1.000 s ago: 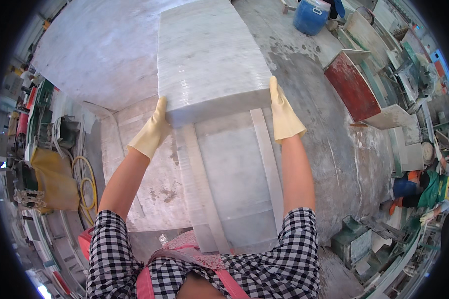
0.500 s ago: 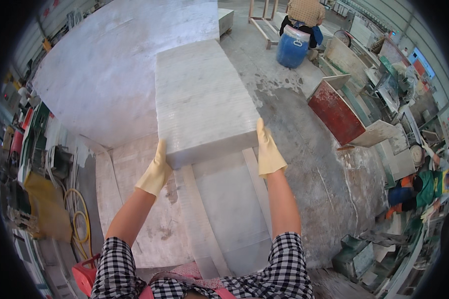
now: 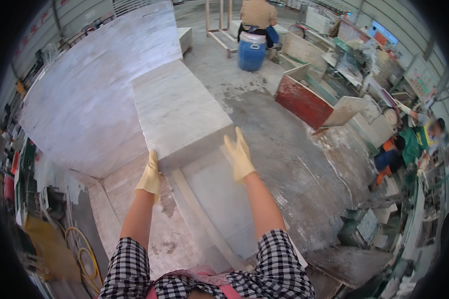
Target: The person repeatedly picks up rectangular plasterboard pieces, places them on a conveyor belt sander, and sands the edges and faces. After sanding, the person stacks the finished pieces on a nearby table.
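Observation:
A thick, pale grey-white stone block (image 3: 179,107) lies in front of me on a smooth grey slab (image 3: 219,194), with a light strip (image 3: 197,209) running toward me from beneath it. I cannot tell whether the block is one piece or a tight stack. My left hand (image 3: 149,177), in a cream rubber glove, rests against its near left corner, fingers stretched up along the side. By the near right corner is my right hand (image 3: 240,157), gloved alike, its fingers spread and nothing in them. Whether its fingertips touch the block's front face is unclear.
A large pale slab (image 3: 85,94) stands at the block's left. Beyond, a person (image 3: 257,15) sits near a blue drum (image 3: 251,54). A red-faced panel box (image 3: 304,102) stands right; another person (image 3: 414,142) is at far right. A yellow hose (image 3: 87,259) lies lower left.
My right hand has come off the block's right side, and its fingers have spread. My left hand stays at the near left corner. The whole view has shifted to the left.

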